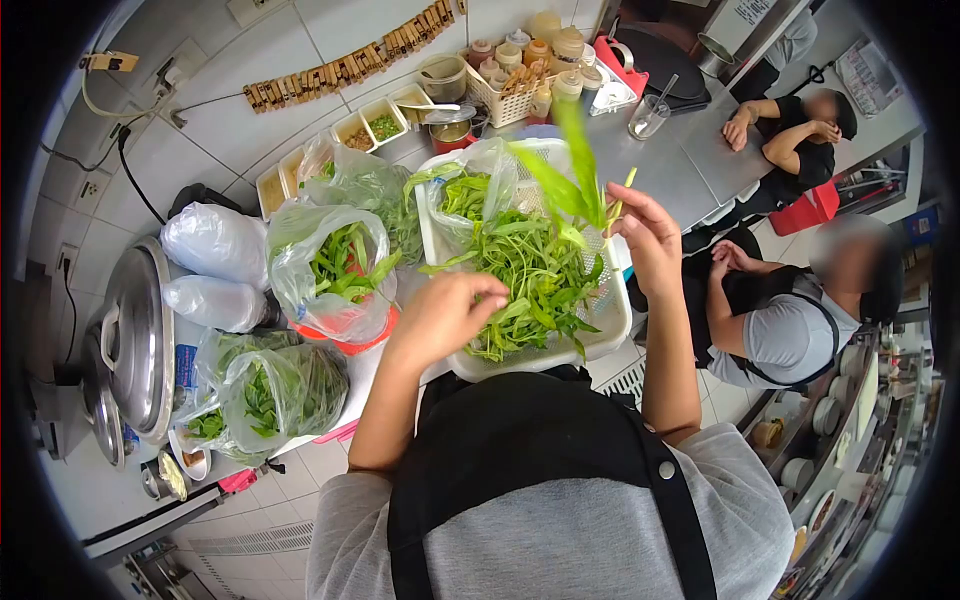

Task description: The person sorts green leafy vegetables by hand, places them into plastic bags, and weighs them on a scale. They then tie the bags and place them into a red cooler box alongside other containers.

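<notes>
Pinching a leafy stem (587, 180) in my right hand (652, 238), I am risking dropping it if my pinch loosens, while my left hand (445, 312), its grip unclear, is hovering beside greens (530, 270) in a white basket (613, 322).

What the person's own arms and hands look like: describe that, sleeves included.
The left hand and right hand are bare, no gloves; no watch or bracelet shows. Plain grey sleeves are short, leaving the forearms uncovered. Over the shoulders run black straps, one with a round silver snap.
</notes>
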Available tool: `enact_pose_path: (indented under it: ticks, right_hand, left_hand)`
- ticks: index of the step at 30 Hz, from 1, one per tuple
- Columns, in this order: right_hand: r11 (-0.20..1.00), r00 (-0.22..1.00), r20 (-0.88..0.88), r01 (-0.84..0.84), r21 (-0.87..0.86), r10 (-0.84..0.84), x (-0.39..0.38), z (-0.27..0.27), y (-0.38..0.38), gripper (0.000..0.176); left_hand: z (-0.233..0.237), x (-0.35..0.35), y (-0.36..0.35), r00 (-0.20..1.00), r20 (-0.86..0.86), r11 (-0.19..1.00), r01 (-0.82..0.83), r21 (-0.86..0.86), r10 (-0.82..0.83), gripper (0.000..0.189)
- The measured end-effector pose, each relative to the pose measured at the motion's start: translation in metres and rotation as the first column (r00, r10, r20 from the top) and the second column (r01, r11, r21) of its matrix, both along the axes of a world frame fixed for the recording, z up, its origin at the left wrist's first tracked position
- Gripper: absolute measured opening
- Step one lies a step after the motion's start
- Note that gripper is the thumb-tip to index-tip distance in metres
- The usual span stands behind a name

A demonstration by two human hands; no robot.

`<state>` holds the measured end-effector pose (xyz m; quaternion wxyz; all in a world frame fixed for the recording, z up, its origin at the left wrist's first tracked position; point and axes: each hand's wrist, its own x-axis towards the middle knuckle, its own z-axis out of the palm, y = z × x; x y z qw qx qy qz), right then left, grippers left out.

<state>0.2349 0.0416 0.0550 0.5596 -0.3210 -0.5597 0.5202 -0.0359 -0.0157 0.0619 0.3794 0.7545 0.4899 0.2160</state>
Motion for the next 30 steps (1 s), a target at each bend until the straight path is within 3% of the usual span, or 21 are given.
enact_pose_path:
  ticks: [1, 3, 4, 5, 6, 9, 15, 17, 19, 21, 22, 25, 26, 29, 30]
  right_hand:
    - [1.000, 1.000, 0.000, 0.001, 0.001, -0.001, -0.002, 0.004, -0.002, 0.034]
    - [0.984, 0.936, -0.349, -0.106, -0.144, 0.050, -0.012, 0.015, -0.006, 0.029]
    - [0.984, 0.936, -0.349, -0.106, -0.143, 0.050, -0.014, 0.013, -0.006, 0.029]
    - [0.989, 0.960, -0.279, -0.046, -0.139, 0.006, -0.016, 0.011, -0.006, 0.026]
    - [0.991, 0.977, -0.208, 0.013, -0.130, -0.040, -0.018, 0.010, -0.006, 0.023]
    - [0.996, 0.991, -0.128, -0.043, -0.078, 0.033, -0.024, 0.013, -0.007, 0.019]
    - [0.985, 0.992, -0.002, -0.129, -0.115, 0.129, -0.039, 0.019, -0.019, 0.021]
    - [0.981, 0.979, 0.147, -0.122, -0.152, 0.144, -0.040, 0.012, -0.020, 0.020]
    - [0.990, 0.972, 0.210, -0.078, -0.117, 0.102, -0.041, 0.011, -0.024, 0.015]
    - [0.998, 0.871, 0.487, 0.060, 0.034, -0.069, -0.041, 0.005, -0.027, 0.012]
    - [0.990, 0.836, 0.530, 0.109, 0.090, -0.140, -0.041, -0.001, -0.029, 0.012]
    - [0.972, 0.862, 0.453, 0.231, 0.050, -0.229, -0.039, -0.024, -0.032, 0.013]
    - [0.953, 0.914, 0.299, 0.301, -0.046, -0.274, -0.036, -0.024, -0.031, 0.014]
    - [0.859, 0.857, 0.081, 0.511, -0.001, -0.509, -0.011, -0.032, -0.020, 0.015]
    - [0.850, 0.846, 0.088, 0.526, 0.017, -0.525, -0.005, -0.030, -0.019, 0.016]
  left_hand:
    - [0.008, -0.002, 0.004, 0.996, 0.046, 0.997, -0.071, -0.029, 0.072, 0.021]
    - [0.021, -0.001, 0.011, 0.986, 0.035, 0.985, -0.162, 0.060, 0.160, 0.017]
    - [0.021, -0.001, 0.018, 0.955, 0.146, 0.952, -0.277, 0.131, 0.257, 0.017]
    - [0.022, -0.001, 0.024, 0.903, 0.261, 0.900, -0.393, 0.188, 0.340, 0.016]
    - [0.023, 0.000, 0.030, 0.903, 0.262, 0.899, -0.394, 0.189, 0.341, 0.016]
    - [0.024, 0.014, 0.045, 0.807, 0.524, 0.926, -0.369, 0.085, 0.273, 0.020]
    - [0.028, 0.055, 0.057, 0.816, 0.571, 0.963, -0.219, 0.155, 0.094, 0.022]
    - [0.018, 0.059, 0.060, 0.828, 0.558, 0.971, -0.174, 0.164, 0.054, 0.022]
    - [0.010, 0.060, 0.059, 0.842, 0.539, 0.989, -0.074, 0.128, -0.007, 0.018]
    - [0.004, 0.065, 0.049, 0.850, 0.526, 0.997, -0.075, 0.036, 0.045, 0.011]
    - [-0.004, 0.068, 0.045, 0.828, 0.553, 0.994, -0.112, 0.009, 0.089, 0.008]
    - [-0.028, 0.075, 0.031, 0.783, 0.599, 0.986, -0.154, -0.069, 0.164, 0.006]
    - [-0.042, 0.075, 0.027, 0.730, 0.656, 0.976, -0.209, -0.057, 0.194, 0.006]
    - [-0.044, 0.061, 0.022, 0.596, 0.768, 0.925, -0.381, 0.013, 0.234, 0.007]
    - [-0.043, 0.053, 0.026, 0.537, 0.810, 0.884, -0.465, 0.052, 0.235, 0.007]
